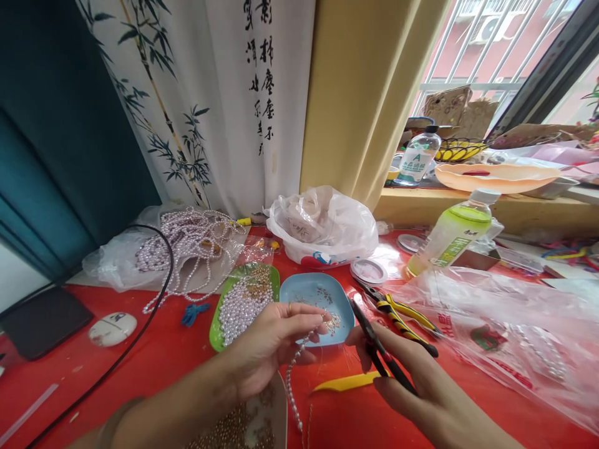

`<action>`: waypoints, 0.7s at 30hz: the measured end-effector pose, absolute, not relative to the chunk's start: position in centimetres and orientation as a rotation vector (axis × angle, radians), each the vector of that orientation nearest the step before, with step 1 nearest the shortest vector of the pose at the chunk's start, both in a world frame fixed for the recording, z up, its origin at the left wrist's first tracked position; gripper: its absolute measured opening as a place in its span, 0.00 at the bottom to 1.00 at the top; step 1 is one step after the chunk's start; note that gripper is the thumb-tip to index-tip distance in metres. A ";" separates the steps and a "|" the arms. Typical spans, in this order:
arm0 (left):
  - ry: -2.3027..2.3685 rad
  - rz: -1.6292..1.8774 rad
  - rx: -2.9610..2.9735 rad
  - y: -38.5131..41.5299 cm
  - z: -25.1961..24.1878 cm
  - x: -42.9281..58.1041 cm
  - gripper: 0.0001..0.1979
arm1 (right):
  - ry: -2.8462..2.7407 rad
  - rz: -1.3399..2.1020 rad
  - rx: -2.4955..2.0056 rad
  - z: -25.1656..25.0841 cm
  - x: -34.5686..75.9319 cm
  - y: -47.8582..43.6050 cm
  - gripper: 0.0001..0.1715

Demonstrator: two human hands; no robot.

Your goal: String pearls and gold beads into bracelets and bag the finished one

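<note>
My left hand (285, 327) pinches the upper end of a strand of pearl-like beads (291, 383), which hangs down toward the front of the table. In my right hand (412, 368) are pliers (379, 343) with dark jaws and black-and-red handles; their tips point up and left. Behind my left hand sits a green tray (216, 333) of pale pearl beads (246, 305) with some gold ones. A blue tray (292, 287) holding small metal pieces lies just beyond my fingertips. Yellow tweezers (346, 382) rest between my hands. Below my left forearm, a tray (279, 418) contains many gold-brown beads.
Yellow-and-black pliers (407, 315) lie right of the blue tray. A drink bottle (456, 231) leans over plastic bags (505, 343) at right. Bead strands (187, 240) are heaped back left. A black cable (159, 299) crosses the left side, near a white mouse (112, 328).
</note>
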State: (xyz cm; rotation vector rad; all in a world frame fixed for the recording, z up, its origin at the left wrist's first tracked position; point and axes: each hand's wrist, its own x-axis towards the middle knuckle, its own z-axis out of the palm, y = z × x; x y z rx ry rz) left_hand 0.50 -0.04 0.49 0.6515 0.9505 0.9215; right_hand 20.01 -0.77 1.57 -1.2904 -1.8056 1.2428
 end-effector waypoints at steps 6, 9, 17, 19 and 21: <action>0.947 0.808 0.751 -0.8 0.7 0.8 0.09 | -1.877 1.212 -1.180 1.5 19.5 -0.1 0.16; 0.922 0.732 0.808 -1.2 0.8 1.0 0.07 | -1.851 1.463 -1.102 1.7 19.0 -0.2 0.17; 0.958 0.729 0.822 -1.3 0.8 1.1 0.09 | -1.964 1.325 -1.115 1.5 19.0 -0.4 0.04; 0.965 0.726 0.819 -1.2 0.8 1.1 0.09 | -1.944 1.312 -1.122 1.5 19.2 -0.3 0.04; 0.978 0.722 0.813 -1.2 0.8 1.1 0.10 | -1.912 1.298 -1.128 1.5 19.3 -0.1 0.04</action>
